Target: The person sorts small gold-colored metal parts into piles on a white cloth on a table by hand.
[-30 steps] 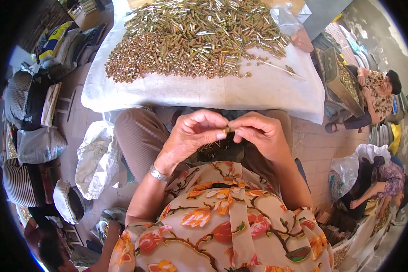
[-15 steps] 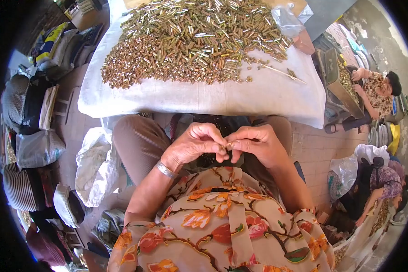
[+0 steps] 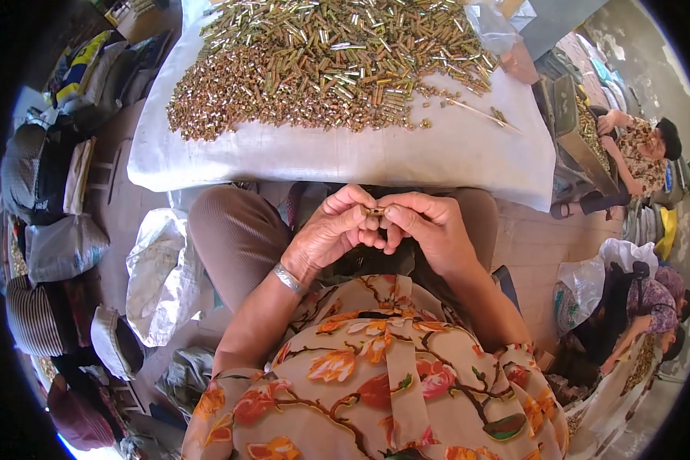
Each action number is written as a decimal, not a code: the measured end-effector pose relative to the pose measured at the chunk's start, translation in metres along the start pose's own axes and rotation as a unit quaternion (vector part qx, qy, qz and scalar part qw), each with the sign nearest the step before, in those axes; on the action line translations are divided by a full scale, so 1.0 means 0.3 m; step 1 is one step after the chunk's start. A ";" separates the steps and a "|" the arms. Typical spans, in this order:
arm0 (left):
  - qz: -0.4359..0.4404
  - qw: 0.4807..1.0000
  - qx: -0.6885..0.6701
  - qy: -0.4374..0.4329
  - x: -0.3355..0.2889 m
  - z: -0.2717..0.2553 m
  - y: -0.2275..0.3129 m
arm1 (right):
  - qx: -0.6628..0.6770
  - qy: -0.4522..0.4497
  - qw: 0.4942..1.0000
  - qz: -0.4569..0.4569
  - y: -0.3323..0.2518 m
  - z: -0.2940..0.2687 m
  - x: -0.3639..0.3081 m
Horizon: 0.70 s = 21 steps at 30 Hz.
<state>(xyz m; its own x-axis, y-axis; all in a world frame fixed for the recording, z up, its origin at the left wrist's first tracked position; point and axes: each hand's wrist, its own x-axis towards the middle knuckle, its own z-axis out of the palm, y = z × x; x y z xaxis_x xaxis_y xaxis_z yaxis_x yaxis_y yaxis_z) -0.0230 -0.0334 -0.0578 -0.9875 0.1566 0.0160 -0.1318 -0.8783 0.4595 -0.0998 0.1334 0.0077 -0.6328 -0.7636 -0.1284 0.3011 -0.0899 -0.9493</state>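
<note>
Above my lap, my left hand [image 3: 331, 230] and my right hand [image 3: 429, 222] meet, thumb and fingers pinched at either end of a small brass-coloured metal piece [image 3: 375, 211]. It looks like a short cylinder; the fingertips cover its ends. Beyond my hands, a large heap of gold-coloured metal tubes [image 3: 337, 57] lies on a table covered with white cloth [image 3: 337, 162]. Much shorter brass-coloured pieces [image 3: 222, 96] are heaped at its left front. A thin pale stick [image 3: 483, 115] lies at the right, beside a few stray pieces.
At the table's right back are a clear plastic bag [image 3: 492, 27] and a brownish block [image 3: 520, 63]. A white sack [image 3: 159, 280] stands left of my knee. Over at the right, a person [image 3: 642, 157] works at a wooden tray of metal pieces [image 3: 586, 146]; others sit lower right.
Both hands have risen slightly toward the table, still together. The metal piece now shows between the fingertips, lying crosswise; earlier the fingers mostly covered it.
</note>
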 end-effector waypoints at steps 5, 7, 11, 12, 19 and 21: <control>0.031 0.999 -0.022 0.020 -0.008 0.003 -0.022 | -0.020 0.050 0.996 -0.070 0.049 0.049 -0.010; 0.037 0.998 -0.041 0.021 -0.009 0.005 -0.033 | -0.026 0.086 0.993 -0.076 0.057 0.065 -0.018; 0.046 0.997 -0.022 0.055 -0.014 0.025 -0.040 | -0.042 0.099 0.990 -0.096 0.074 0.066 -0.021; 0.040 0.997 -0.028 0.059 -0.017 0.023 -0.041 | -0.079 0.084 0.989 -0.091 0.066 0.059 -0.021; -0.012 0.994 -0.090 -0.063 -0.009 0.002 -0.042 | 0.022 -0.037 0.998 0.043 0.005 0.002 0.013; -0.018 0.996 -0.076 -0.042 -0.008 0.008 -0.031 | 0.058 -0.038 0.996 0.056 0.023 -0.009 0.017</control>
<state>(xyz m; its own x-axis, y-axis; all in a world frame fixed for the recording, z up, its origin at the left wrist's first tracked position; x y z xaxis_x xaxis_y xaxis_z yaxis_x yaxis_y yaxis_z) -0.0192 -0.0247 -0.0600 -0.9720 0.2212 0.0792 -0.1852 -0.9287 0.3212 -0.1029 0.1305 -0.0003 -0.5361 -0.8186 -0.2060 0.4508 -0.0713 -0.8898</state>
